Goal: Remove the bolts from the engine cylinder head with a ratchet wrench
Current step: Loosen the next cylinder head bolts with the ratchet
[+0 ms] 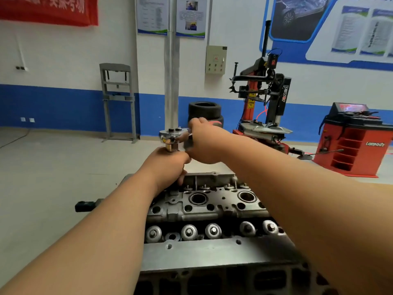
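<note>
Ideally, the ratchet wrench (173,135) at frame centre, its handle grasped by the right hand (203,144) and its extension (171,148) clasped by the left hand (168,165) above the cylinder head (223,211) at lower centre, should be kept upright and square while swung.

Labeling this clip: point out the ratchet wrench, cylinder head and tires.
ratchet wrench (172,135), head view, chrome ratchet head
cylinder head (225,204), head view, bare top face
tires (204,113), head view, top tire's outer side
</note>
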